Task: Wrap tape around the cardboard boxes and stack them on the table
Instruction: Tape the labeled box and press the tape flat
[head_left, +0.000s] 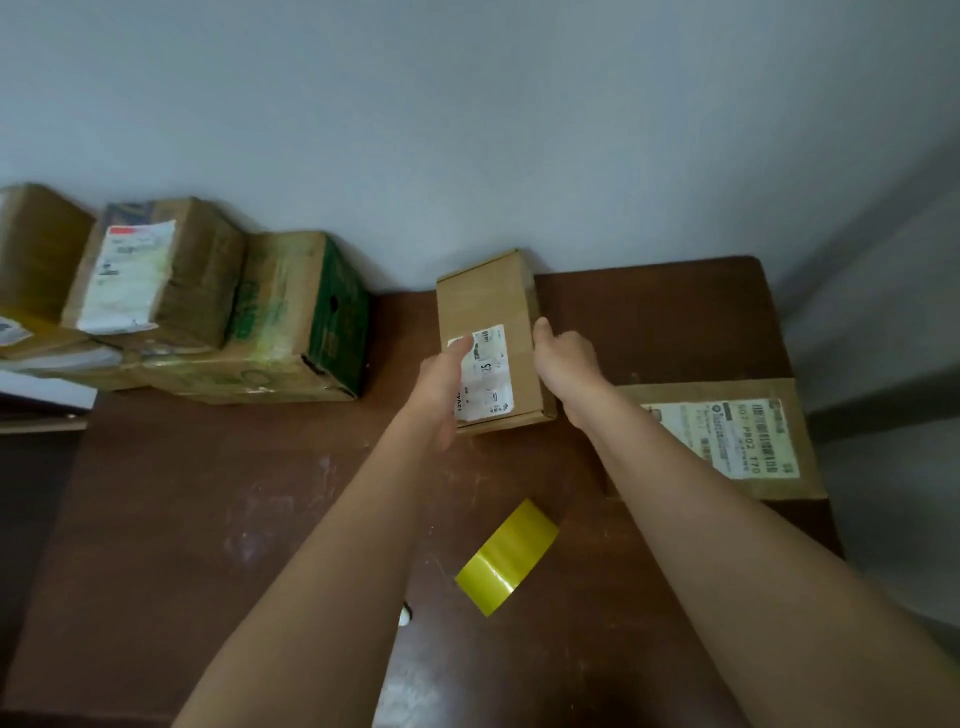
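Box (493, 322): small, brown, white label on top; at the desk's (208, 493) far edge by the wall, held between both hands. Left hand (441, 384) grasps its left side, thumb on the label. Right hand (563, 364) grasps its right side. Tape roll (506, 558): yellow, near edge. Flat labelled box (727, 436): right. Stacked boxes (208, 312): left.

You've got dim, flat, diffuse light with soft shadows. Glare streak on the yellow tape roll (506, 558). Motion blur smears the far-left boxes (171, 301). Wide-angle bending at the edges; the whole frame is slightly soft.
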